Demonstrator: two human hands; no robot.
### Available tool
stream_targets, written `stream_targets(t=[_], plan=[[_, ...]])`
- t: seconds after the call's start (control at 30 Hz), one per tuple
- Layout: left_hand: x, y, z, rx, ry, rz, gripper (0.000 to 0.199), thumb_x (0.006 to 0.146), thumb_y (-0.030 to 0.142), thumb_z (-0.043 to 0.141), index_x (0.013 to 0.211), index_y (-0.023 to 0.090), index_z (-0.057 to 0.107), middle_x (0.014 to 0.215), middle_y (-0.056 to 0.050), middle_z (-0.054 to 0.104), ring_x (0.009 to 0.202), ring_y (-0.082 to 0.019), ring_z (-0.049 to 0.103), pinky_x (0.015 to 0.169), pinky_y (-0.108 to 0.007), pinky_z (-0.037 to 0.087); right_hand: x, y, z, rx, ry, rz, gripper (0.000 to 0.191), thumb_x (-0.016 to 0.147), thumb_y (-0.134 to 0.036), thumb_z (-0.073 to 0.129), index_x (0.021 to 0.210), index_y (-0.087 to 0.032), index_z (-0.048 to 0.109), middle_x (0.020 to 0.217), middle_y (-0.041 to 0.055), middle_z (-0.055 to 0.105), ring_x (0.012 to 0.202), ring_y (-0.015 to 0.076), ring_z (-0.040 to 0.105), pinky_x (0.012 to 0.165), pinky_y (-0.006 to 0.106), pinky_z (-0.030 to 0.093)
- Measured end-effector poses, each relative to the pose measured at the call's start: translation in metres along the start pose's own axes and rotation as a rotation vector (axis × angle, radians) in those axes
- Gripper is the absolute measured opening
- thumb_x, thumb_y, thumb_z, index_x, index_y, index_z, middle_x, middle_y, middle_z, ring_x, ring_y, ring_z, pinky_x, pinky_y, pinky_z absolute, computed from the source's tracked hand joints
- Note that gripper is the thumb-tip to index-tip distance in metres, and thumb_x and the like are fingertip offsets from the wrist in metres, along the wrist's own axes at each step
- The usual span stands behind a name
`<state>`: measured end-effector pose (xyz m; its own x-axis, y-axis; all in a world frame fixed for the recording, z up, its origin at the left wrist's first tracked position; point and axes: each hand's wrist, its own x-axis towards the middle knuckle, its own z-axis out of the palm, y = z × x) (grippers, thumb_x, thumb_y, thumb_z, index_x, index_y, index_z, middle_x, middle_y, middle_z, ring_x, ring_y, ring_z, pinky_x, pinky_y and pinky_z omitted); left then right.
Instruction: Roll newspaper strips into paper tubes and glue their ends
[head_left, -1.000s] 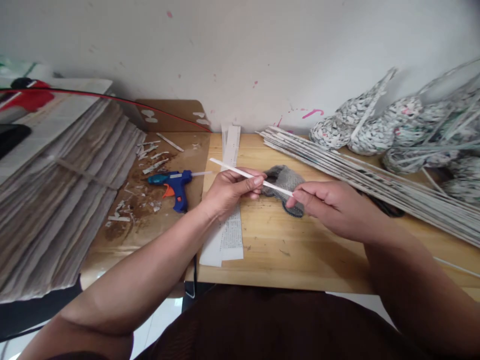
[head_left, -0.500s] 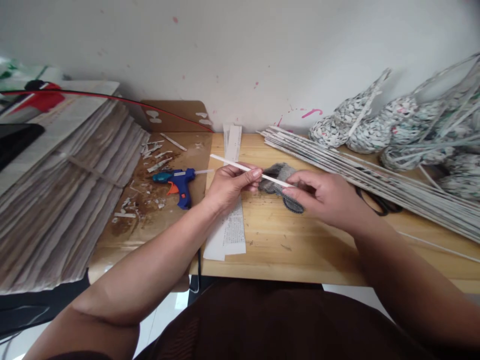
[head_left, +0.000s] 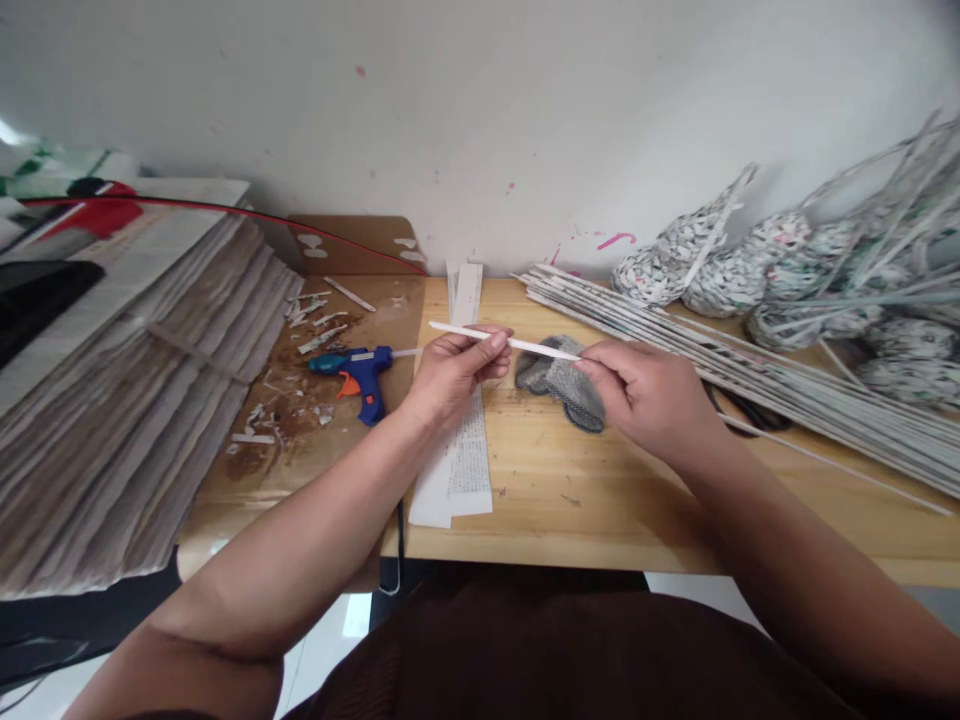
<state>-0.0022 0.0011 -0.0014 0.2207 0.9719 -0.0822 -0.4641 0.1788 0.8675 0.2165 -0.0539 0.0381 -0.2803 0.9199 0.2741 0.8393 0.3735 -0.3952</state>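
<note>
- In the head view, the person's left grip is closed around a slim white rod, thumb on top and fingers curled beneath.
- The right grip pinches the same rod near its right end between thumb and fingers.
- The rod thus spans the space between both grips, raised above the table and sloping slightly down toward the right; its far end pokes out beyond the left grip.
- Below the rod, between the two grips, lies a grey mesh piece (its dark edge curves near the right fingertips).
- Printed paper strips run under the left grip, showing both beyond it and on its near side.
- Just left of the left grip rests a blue glue gun with an orange trigger; paper scraps are scattered farther left.
- A tall stack of paper stands well left of both grips.
- Beyond and to the right of the right grip stretches a bundle of paper rods, with woven paper shapes behind it.
</note>
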Motion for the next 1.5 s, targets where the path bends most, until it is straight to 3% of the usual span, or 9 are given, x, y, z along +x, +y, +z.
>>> stream_targets(t=[0.13,0.33,0.4,0.53,0.67,0.8,0.97,1.2,1.5], plan=[[0.0,0.0,0.0,0.008,-0.027,0.017,0.029,0.062,0.029,0.086,0.083,0.013,0.075,0.066,-0.002,0.068,0.059,-0.009,0.062,0.059,-0.021,0.05,0.001,0.002,-0.008,0.188,-0.231,0.127,0.039,0.099,-0.045,0.039,0.088,-0.022,0.068,0.056,-0.0019,0.054,0.048,0.0134,0.046,0.05,0.028,0.033],[-0.001,0.0,0.001,0.012,-0.02,0.012,0.028,0.061,0.028,0.087,0.081,0.014,0.074,0.065,0.0,0.066,0.058,-0.008,0.06,0.055,-0.019,0.048,0.0,0.0,0.005,-0.009,0.031,-0.063,0.027,0.096,-0.039,0.05,0.102,-0.021,0.069,0.094,0.0069,0.071,0.082,0.0213,0.062,0.073,0.032,0.042],[-0.002,0.0,0.001,0.013,-0.038,0.019,0.028,0.061,0.028,0.087,0.081,0.014,0.074,0.065,-0.001,0.066,0.058,-0.008,0.06,0.056,-0.019,0.048,-0.001,-0.002,0.007,-0.011,0.038,-0.082,0.03,0.098,-0.038,0.046,0.097,-0.02,0.069,0.09,0.0074,0.07,0.082,0.0213,0.061,0.074,0.032,0.041],[-0.001,-0.001,0.0,0.025,-0.075,0.041,0.026,0.063,0.028,0.086,0.081,0.014,0.074,0.065,-0.001,0.067,0.058,-0.008,0.06,0.057,-0.02,0.049,0.002,0.0,-0.002,0.276,-0.186,0.084,0.039,0.099,-0.043,0.04,0.087,-0.019,0.069,0.062,-0.0004,0.057,0.055,0.0127,0.05,0.057,0.026,0.038],[-0.001,-0.001,-0.001,0.017,-0.116,0.051,0.027,0.063,0.028,0.087,0.083,0.014,0.074,0.066,0.0,0.066,0.058,-0.008,0.061,0.058,-0.02,0.049,0.007,0.004,-0.02,0.493,-0.383,0.194,0.042,0.098,-0.049,0.04,0.092,-0.019,0.069,0.061,-0.0015,0.055,0.053,0.011,0.049,0.055,0.024,0.039],[-0.002,0.003,-0.001,-0.001,-0.122,0.052,0.029,0.066,0.029,0.085,0.088,0.015,0.073,0.069,-0.001,0.067,0.059,-0.008,0.062,0.058,-0.02,0.05,0.013,-0.005,-0.029,0.3,-0.252,0.16,0.03,0.093,-0.043,0.052,0.093,-0.019,0.072,0.068,-0.0001,0.063,0.059,0.012,0.053,0.056,0.024,0.037],[-0.001,0.009,0.0,-0.025,-0.014,0.09,0.031,0.062,0.031,0.087,0.081,0.013,0.071,0.066,0.0,0.065,0.057,-0.007,0.06,0.055,-0.018,0.049,0.023,-0.022,-0.023,-0.021,-0.035,-0.045,0.024,0.093,-0.033,0.055,0.091,-0.019,0.074,0.076,0.0028,0.07,0.065,0.0148,0.058,0.062,0.027,0.037],[0.001,0.01,0.001,-0.045,0.085,0.093,0.031,0.063,0.032,0.087,0.079,0.012,0.069,0.067,-0.001,0.065,0.058,-0.007,0.06,0.056,-0.018,0.051,0.032,-0.022,0.0,-0.123,0.107,-0.174,0.026,0.096,-0.027,0.051,0.091,-0.017,0.074,0.082,0.0065,0.072,0.077,0.0194,0.064,0.069,0.029,0.042],[-0.004,-0.004,0.002,0.002,-0.051,-0.01,0.025,0.065,0.025,0.086,0.079,0.013,0.069,0.068,0.0,0.068,0.063,-0.008,0.064,0.063,-0.019,0.054,0.025,-0.015,0.03,-0.14,0.144,-0.251,0.027,0.098,-0.028,0.049,0.096,-0.015,0.073,0.089,0.0111,0.072,0.086,0.0233,0.064,0.077,0.033,0.045]])
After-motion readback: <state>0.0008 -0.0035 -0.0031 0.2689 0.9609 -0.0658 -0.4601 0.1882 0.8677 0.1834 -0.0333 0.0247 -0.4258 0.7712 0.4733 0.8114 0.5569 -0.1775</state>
